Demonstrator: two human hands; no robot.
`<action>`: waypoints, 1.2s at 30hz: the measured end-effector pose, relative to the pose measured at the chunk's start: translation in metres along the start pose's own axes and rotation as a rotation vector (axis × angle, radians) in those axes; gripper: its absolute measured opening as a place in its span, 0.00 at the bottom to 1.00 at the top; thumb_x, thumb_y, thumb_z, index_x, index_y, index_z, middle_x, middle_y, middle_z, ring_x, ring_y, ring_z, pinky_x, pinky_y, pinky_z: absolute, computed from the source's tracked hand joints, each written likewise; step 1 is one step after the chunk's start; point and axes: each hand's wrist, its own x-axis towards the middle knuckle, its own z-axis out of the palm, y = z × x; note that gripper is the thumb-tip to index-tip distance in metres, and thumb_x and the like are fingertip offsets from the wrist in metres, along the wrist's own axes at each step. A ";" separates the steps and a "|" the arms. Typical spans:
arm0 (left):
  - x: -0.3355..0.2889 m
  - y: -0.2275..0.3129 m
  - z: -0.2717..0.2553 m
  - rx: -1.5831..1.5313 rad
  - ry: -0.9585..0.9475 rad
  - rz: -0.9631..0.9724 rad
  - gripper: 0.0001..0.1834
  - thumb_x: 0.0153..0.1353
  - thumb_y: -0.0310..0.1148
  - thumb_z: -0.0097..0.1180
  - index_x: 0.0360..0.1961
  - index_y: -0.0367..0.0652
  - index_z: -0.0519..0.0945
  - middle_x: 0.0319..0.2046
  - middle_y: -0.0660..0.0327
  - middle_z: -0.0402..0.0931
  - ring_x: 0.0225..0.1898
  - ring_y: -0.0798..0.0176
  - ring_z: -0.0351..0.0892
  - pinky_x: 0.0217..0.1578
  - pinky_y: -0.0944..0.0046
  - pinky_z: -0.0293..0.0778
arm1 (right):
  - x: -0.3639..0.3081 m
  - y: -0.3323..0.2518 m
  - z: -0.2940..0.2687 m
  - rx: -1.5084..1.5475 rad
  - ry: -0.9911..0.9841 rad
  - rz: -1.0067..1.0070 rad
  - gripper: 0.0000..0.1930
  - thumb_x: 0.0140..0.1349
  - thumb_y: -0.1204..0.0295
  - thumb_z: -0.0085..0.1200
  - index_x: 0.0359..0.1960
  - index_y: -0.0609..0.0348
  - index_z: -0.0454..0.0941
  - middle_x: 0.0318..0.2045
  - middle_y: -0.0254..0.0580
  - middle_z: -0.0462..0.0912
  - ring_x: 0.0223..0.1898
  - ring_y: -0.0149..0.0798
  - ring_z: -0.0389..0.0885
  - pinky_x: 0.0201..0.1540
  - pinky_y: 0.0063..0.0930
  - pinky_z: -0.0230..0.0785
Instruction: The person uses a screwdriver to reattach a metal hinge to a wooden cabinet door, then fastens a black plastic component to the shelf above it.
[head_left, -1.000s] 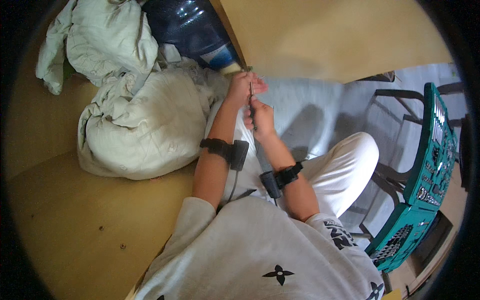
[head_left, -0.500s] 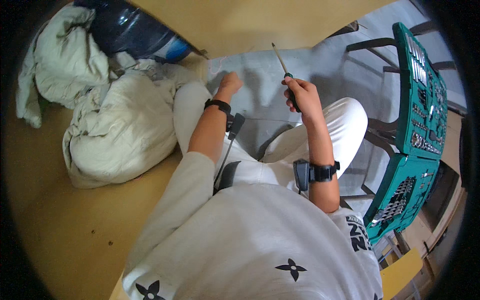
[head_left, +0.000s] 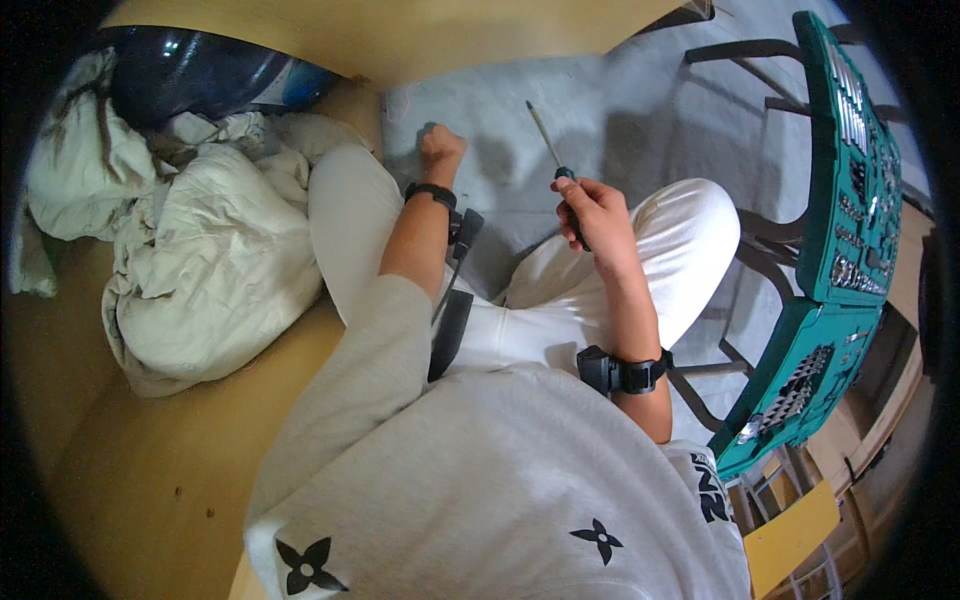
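My right hand [head_left: 597, 220] is closed around the dark green handle of a screwdriver [head_left: 544, 135] and holds it above my right knee's inner side. Its long, thin metal shaft points away from me and a little left, with the tip touching nothing I can see. Curled into a fist, my left hand [head_left: 442, 148] hovers over the grey floor beyond my left knee. What its fingers hold, if anything, is hidden. Open on my right lies a green tool case [head_left: 815, 290], with sockets, bits and wrenches set in its two halves.
Dark metal chair legs [head_left: 745, 52] stand beside and under the tool case. A wooden panel [head_left: 400, 35] spans the far side. Crumpled off-white cloth [head_left: 215, 270] lies on the wooden surface [head_left: 120, 470] at my left, before a large dark blue glossy container [head_left: 200, 75]. A yellow board [head_left: 793, 540] is at lower right.
The view has shifted slightly. My right hand and the screwdriver have come a little nearer to me and leftward. The left fist has drawn slightly left and farther out.
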 end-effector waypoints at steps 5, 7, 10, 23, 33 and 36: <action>-0.056 0.043 -0.005 -1.612 -0.606 -0.091 0.06 0.62 0.26 0.44 0.38 0.33 0.70 0.40 0.48 0.74 0.46 0.52 0.74 0.55 0.51 0.69 | 0.033 0.018 0.011 -0.191 0.022 -0.051 0.15 0.62 0.62 0.50 0.29 0.64 0.75 0.14 0.31 0.69 0.11 0.24 0.65 0.11 0.20 0.55; -0.082 0.052 -0.025 -1.705 -0.597 -0.039 0.06 0.63 0.26 0.44 0.38 0.33 0.70 0.43 0.47 0.72 0.47 0.51 0.73 0.56 0.50 0.67 | 0.042 0.020 0.024 -0.220 -0.035 -0.037 0.15 0.62 0.62 0.50 0.28 0.64 0.75 0.14 0.32 0.69 0.11 0.24 0.65 0.10 0.20 0.54; -0.120 0.062 -0.056 -1.857 -0.567 0.045 0.07 0.63 0.26 0.46 0.37 0.32 0.70 0.42 0.49 0.71 0.49 0.51 0.71 0.57 0.49 0.68 | 0.042 0.009 0.040 -0.198 -0.088 -0.077 0.15 0.62 0.61 0.50 0.29 0.63 0.75 0.15 0.31 0.69 0.11 0.24 0.65 0.10 0.20 0.54; -0.112 0.028 -0.091 -1.893 -0.434 0.022 0.09 0.64 0.27 0.44 0.40 0.30 0.68 0.42 0.48 0.71 0.49 0.50 0.71 0.57 0.50 0.67 | 0.045 0.002 0.076 -0.020 -0.228 0.036 0.15 0.63 0.61 0.49 0.33 0.63 0.75 0.16 0.30 0.69 0.12 0.23 0.64 0.11 0.17 0.52; -0.070 0.010 -0.131 -1.692 -0.300 0.127 0.10 0.64 0.28 0.45 0.41 0.30 0.67 0.42 0.48 0.69 0.48 0.51 0.71 0.56 0.50 0.68 | 0.090 0.019 0.141 0.156 -0.327 0.063 0.13 0.65 0.63 0.45 0.34 0.61 0.72 0.18 0.31 0.70 0.14 0.27 0.66 0.14 0.20 0.56; -0.058 0.012 -0.140 -1.629 -0.285 0.067 0.11 0.65 0.30 0.43 0.42 0.30 0.67 0.42 0.50 0.69 0.48 0.52 0.71 0.55 0.51 0.69 | 0.106 0.034 0.155 0.134 -0.279 -0.013 0.13 0.63 0.61 0.48 0.27 0.58 0.70 0.17 0.32 0.70 0.13 0.27 0.67 0.12 0.22 0.57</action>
